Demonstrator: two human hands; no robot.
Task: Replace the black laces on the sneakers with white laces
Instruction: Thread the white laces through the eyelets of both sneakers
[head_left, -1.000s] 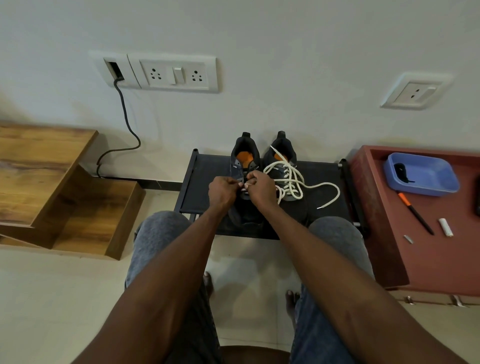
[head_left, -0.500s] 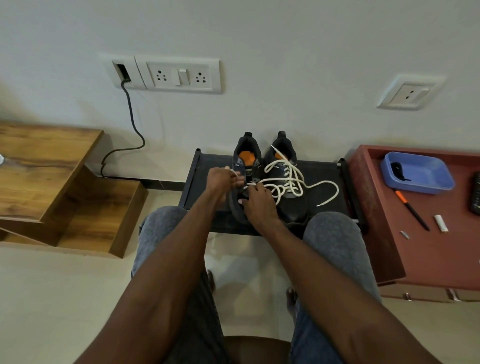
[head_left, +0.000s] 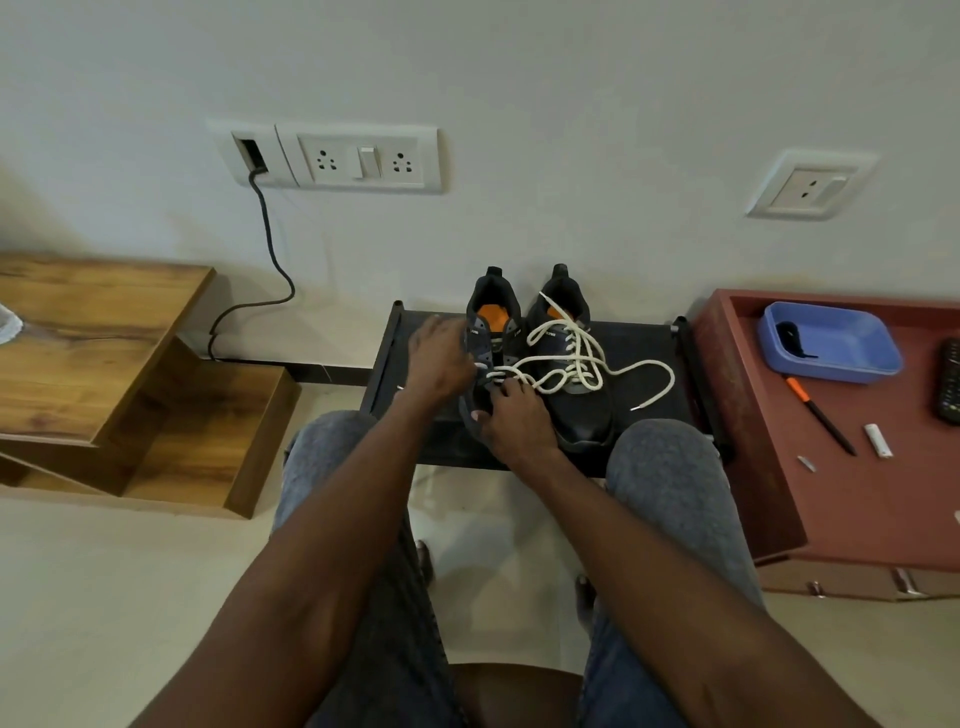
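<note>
Left hand (head_left: 441, 364) now spread beside left sneaker (head_left: 485, 358); right hand (head_left: 514, 415) still pinching white lace (head_left: 550, 364).

Dim, even indoor light w/ soft shadows, wide-angle bowing at edges, slight motion blur on left hand (head_left: 441, 358)

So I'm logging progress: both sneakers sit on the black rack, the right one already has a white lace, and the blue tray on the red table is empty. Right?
Not quite. In the head view the blue tray on the red table is not empty; a dark item lies in it. The rest holds: both sneakers sit on the black rack, and the right sneaker carries a white lace.
</note>
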